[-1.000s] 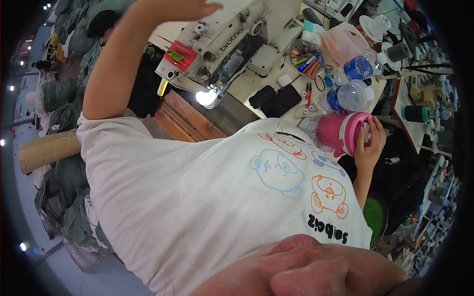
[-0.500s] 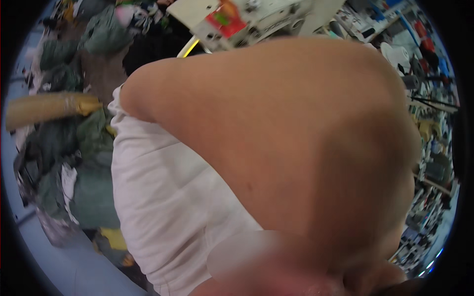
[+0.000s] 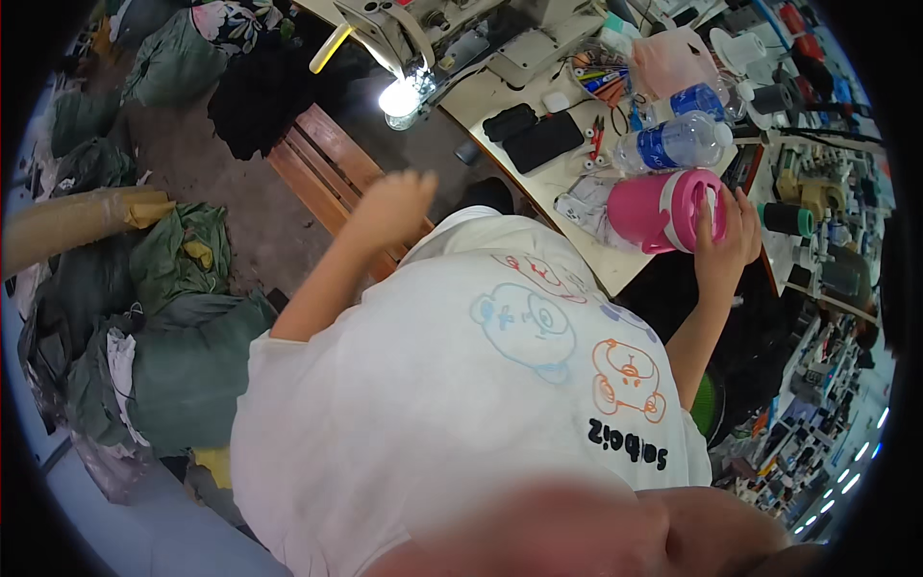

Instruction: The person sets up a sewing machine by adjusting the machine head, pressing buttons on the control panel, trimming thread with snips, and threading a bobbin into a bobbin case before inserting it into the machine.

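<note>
My right hand (image 3: 728, 238) grips the lid end of a pink water jug (image 3: 639, 210), thumb and fingers at its rim and carrying handle. The jug tilts over the corner of a pale sewing table (image 3: 615, 267). A clear crumpled plastic wrapper (image 3: 588, 207) lies against the jug's base. Off to the left, my left hand (image 3: 389, 213) is raised in front of a slatted wooden bench (image 3: 317, 168). Its fingers are curled in, and nothing shows in them.
Two water bottles (image 3: 673, 144), a black phone (image 3: 544, 142), a dark case (image 3: 510, 122) and a pen basket (image 3: 604, 79) crowd the table. A sewing machine (image 3: 385, 29) with a lit lamp (image 3: 401, 99) stands beyond. Green cloth bundles (image 3: 192, 375) fill the left floor.
A bare arm that filled most of the view has dropped away. Both hands, the table and the pink jug now show, with my right hand on the jug.
</note>
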`<control>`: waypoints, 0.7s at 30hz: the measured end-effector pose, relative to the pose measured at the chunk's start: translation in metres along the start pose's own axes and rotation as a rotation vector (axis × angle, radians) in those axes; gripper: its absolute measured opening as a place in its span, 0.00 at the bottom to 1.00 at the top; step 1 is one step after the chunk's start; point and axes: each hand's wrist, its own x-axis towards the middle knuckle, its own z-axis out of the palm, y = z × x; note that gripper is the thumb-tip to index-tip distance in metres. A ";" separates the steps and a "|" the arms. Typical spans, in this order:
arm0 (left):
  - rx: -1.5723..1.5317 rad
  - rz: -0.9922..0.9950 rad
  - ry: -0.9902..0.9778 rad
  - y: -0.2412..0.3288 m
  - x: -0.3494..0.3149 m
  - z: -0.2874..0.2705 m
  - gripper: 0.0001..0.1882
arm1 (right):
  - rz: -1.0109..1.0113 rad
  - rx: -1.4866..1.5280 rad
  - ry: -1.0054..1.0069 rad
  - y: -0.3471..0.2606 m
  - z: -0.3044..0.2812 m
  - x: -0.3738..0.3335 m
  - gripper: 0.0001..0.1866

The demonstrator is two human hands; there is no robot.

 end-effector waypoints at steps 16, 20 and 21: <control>-1.225 -0.645 0.193 -0.181 0.111 0.081 0.07 | 0.257 0.831 -0.072 -0.100 0.132 -0.142 0.14; -1.599 -0.753 0.040 -0.213 0.144 0.073 0.17 | 0.623 0.886 -0.104 -0.128 0.179 -0.126 0.13; -1.615 -0.806 -0.040 -0.207 0.152 0.063 0.21 | 0.594 0.820 -0.033 -0.132 0.196 -0.125 0.13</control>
